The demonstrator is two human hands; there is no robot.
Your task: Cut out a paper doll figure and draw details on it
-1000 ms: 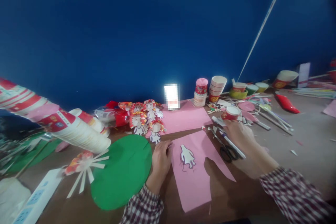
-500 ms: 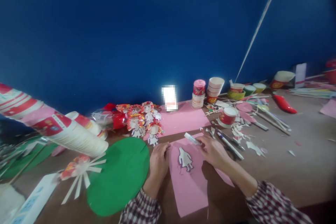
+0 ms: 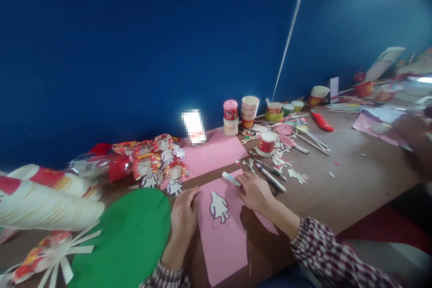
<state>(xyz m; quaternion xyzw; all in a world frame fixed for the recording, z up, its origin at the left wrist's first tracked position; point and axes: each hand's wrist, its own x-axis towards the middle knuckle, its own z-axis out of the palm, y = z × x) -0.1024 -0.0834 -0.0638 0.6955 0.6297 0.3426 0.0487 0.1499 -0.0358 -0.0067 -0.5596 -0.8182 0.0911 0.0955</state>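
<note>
My left hand (image 3: pixel 184 213) rests on its side at the upper left edge of a strip of pink paper (image 3: pixel 222 261), with its fingers curled together at that edge. On the strip lies a white paper doll cutout (image 3: pixel 219 207), headless and in a dress shape, with dark traced lines around it. My right hand (image 3: pixel 254 191) is closed on a slim white tube (image 3: pixel 231 178), held low and tilted over the strip's upper right corner. Whether the tube is a marker or a glue pen is unclear. Scissors (image 3: pixel 272 186) and a white pen (image 3: pixel 270 177) lie just beyond that hand.
A green paper disc (image 3: pixel 124 238) and stacked paper cups (image 3: pixel 50 207) are on the left. Decorated paper dolls (image 3: pixel 162 162) lie behind my left hand. Paper scraps (image 3: pixel 280 159) and a small cup (image 3: pixel 266 143) are right of centre. Another person's hand (image 3: pixel 413 130) is at far right.
My view has turned to the right, so the table things stand further left and another person's hand shows. Both my hands keep nearly the same pose at the pink strip.
</note>
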